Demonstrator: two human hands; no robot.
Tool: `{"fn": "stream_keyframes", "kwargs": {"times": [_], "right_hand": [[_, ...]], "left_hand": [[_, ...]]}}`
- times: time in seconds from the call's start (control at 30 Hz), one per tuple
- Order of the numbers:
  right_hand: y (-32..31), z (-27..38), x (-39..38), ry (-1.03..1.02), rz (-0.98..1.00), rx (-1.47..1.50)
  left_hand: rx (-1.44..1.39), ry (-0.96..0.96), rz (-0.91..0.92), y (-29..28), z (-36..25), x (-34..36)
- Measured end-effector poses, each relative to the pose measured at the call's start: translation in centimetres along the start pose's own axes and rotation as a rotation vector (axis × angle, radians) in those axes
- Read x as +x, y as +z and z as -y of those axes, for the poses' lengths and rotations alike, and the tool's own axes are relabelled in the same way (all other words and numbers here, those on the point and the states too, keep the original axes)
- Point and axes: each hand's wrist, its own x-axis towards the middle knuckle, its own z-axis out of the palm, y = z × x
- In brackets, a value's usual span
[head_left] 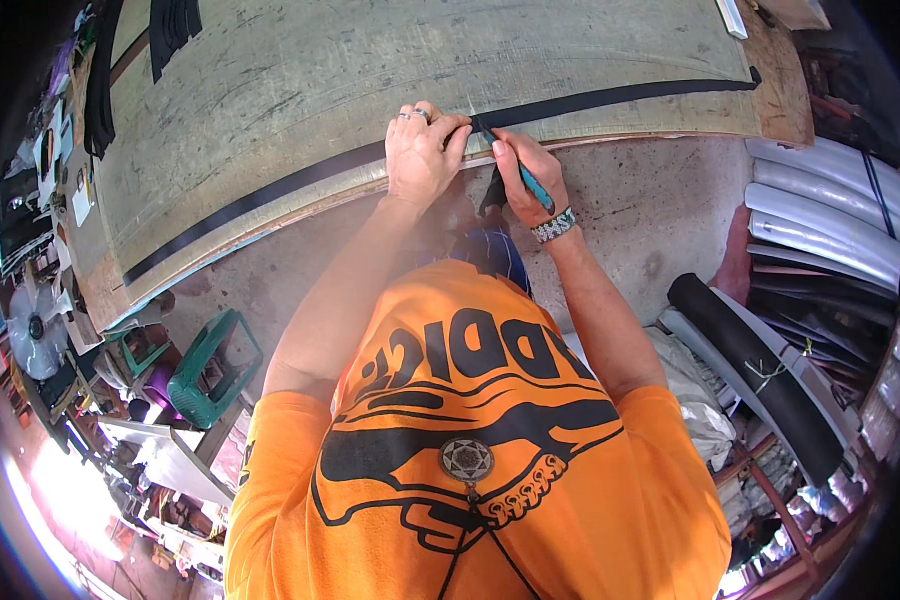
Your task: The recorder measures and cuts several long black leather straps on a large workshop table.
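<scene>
Right hand (526, 168): fist closed around a blue-handled knife (530, 182), blade tip on the strip.
Left hand (422, 150): at 9 o'clock, fingers curled, pressing the strip.
Black strip (610, 100): along the grey tabletop (370, 70) edge.

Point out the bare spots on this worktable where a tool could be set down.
Free: the wide grey board above the black strip, between both hands and the far edge. Crowded: around the left hand and right hand with its blue-handled knife.
</scene>
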Motion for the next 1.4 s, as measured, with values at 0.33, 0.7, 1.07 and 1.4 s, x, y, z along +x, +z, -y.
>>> {"fn": "stream_keyframes", "kwargs": {"times": [0.33, 0.7, 1.07, 1.4], "right_hand": [[-0.2, 0.4, 1.4, 0.035, 0.08, -0.06], [0.3, 0.8, 2.0, 0.041, 0.15, -0.16], [0.6, -0.2, 1.6, -0.022, 0.125, -0.259], [0.0, -1.0, 1.3, -0.064, 0.124, -0.162]], "left_hand": [[-0.023, -0.042, 0.132, -0.3, 0.3, 0.9], [-0.07, 0.132, 0.608, -1.5, 2.7, 6.7], [-0.042, 0.125, 0.667, -1.4, 2.9, 7.3], [-0.052, 0.165, 0.697, -1.7, 4.1, 7.1]]}}
